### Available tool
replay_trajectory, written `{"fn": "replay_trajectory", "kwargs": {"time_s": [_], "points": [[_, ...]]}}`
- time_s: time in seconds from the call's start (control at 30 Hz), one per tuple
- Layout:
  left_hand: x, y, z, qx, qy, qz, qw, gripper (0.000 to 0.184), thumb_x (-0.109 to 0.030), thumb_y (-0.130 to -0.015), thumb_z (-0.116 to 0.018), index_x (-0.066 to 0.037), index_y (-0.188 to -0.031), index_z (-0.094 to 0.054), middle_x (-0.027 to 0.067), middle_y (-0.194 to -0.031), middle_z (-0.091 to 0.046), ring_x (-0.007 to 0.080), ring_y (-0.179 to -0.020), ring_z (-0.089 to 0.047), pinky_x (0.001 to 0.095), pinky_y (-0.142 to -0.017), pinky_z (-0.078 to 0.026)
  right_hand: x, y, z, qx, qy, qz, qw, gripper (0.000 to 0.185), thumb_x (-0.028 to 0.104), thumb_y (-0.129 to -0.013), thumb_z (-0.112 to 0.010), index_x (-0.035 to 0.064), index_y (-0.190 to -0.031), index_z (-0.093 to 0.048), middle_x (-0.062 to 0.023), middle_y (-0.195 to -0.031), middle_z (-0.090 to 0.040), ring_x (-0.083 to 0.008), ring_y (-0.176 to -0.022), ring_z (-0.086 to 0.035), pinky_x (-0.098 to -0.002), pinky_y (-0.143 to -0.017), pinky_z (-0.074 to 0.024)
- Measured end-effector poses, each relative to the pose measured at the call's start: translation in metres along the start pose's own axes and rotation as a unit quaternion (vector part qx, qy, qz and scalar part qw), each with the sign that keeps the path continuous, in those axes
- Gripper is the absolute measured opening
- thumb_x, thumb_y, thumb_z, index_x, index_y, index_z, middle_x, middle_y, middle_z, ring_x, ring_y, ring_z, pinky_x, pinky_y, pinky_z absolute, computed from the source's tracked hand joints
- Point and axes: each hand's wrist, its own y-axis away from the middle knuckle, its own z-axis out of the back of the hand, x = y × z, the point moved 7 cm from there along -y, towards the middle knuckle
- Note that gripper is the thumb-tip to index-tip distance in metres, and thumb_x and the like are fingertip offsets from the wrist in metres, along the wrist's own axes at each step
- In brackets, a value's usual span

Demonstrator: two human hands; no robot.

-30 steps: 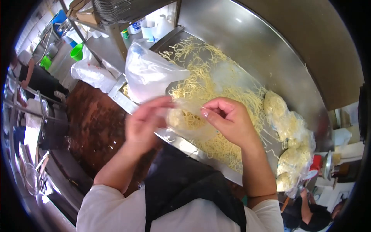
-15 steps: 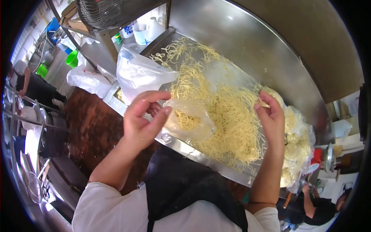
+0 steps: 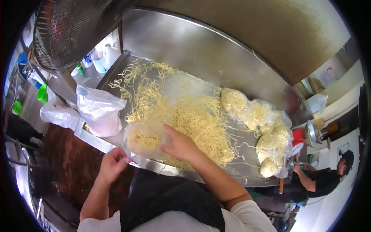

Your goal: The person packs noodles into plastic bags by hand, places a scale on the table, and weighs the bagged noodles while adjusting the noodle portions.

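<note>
A clear plastic bag with noodles inside [image 3: 145, 140] lies at the front edge of the metal tray [image 3: 104, 146]. My right hand [image 3: 181, 145] is at the bag's right side, thumb and forefinger apart. Below the bag's left corner is my left hand [image 3: 113, 165], its fingers curled in against the thumb; whatever is between them is too small to make out. Loose yellow noodles [image 3: 201, 129] are heaped behind and right of the bag.
Several filled noodle bags [image 3: 272, 141] are piled at the tray's right end. A white plastic bag [image 3: 98, 110] stands at the left end. A large fan [image 3: 73, 31] hangs upper left. A red scale [image 3: 297, 141] and a person in black [image 3: 317, 183] are at the right.
My right hand has come from the noodles' right side to the bag. The left has let go of the bag's top and dropped toward the tray's front edge. The bag now rests lower. The view has shifted right.
</note>
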Motion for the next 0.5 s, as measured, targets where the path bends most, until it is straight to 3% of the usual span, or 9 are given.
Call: {"fn": "replay_trajectory", "kwargs": {"time_s": [0.07,0.17,0.3,0.4,0.5], "points": [[0.010,0.000,-0.007,-0.003,-0.008,0.000,1.000,0.032,-0.031,-0.082,-0.077,-0.004,-0.083,-0.059,-0.0045,-0.067,-0.053,0.0045,-0.061,-0.047,0.0223,-0.055,-0.038,0.002,-0.004,-0.004,0.044,-0.030,-0.050,0.997,0.052,0.033,-0.087,-0.064,0.0078,-0.131,-0.053,-0.0181,-0.097,-0.067,-0.0332,-0.083,-0.066,-0.0408,-0.077,-0.0516],[-0.004,-0.003,-0.018,-0.017,0.049,0.035,0.998,0.033,-0.033,-0.081,-0.077,-0.003,-0.085,-0.063,-0.0033,-0.068,-0.056,0.0051,-0.061,-0.049,0.0226,-0.056,-0.040,0.003,-0.011,-0.017,-0.025,-0.017,0.037,0.999,0.036,0.027,-0.092,-0.059,0.0068,-0.121,-0.060,-0.0149,-0.084,-0.066,-0.0300,-0.078,-0.065,-0.0398,-0.071,-0.0509],[0.004,-0.015,-0.016,0.002,-0.031,-0.003,1.000,0.029,-0.029,-0.083,-0.075,-0.002,-0.086,-0.064,-0.0006,-0.066,-0.060,0.0069,-0.058,-0.053,0.0240,-0.054,-0.042,0.017,0.003,-0.013,-0.026,-0.155,0.031,0.987,0.026,0.021,-0.096,-0.055,0.0064,-0.116,-0.063,-0.0095,-0.079,-0.065,-0.0187,-0.069,-0.062,-0.0319,-0.063,-0.0498],[0.016,-0.026,-0.012,0.007,-0.084,0.030,0.996,0.029,-0.031,-0.087,-0.069,-0.003,-0.085,-0.063,0.0015,-0.063,-0.060,0.0097,-0.052,-0.056,0.0239,-0.049,-0.042,0.023,0.016,-0.003,-0.007,-0.238,-0.029,0.971,0.024,0.020,-0.097,-0.054,0.0073,-0.115,-0.064,-0.0035,-0.075,-0.062,-0.0106,-0.064,-0.058,-0.0269,-0.060,-0.0478],[0.057,-0.039,-0.004,0.040,0.012,0.125,0.991,0.030,-0.033,-0.091,-0.061,-0.004,-0.087,-0.061,0.0040,-0.061,-0.061,0.0141,-0.048,-0.059,0.0232,-0.044,-0.042,0.016,0.029,0.012,-0.021,-0.301,-0.054,0.952,0.023,0.021,-0.097,-0.055,0.0076,-0.113,-0.065,0.0005,-0.074,-0.060,-0.0070,-0.063,-0.056,-0.0241,-0.058,-0.0460]]}}
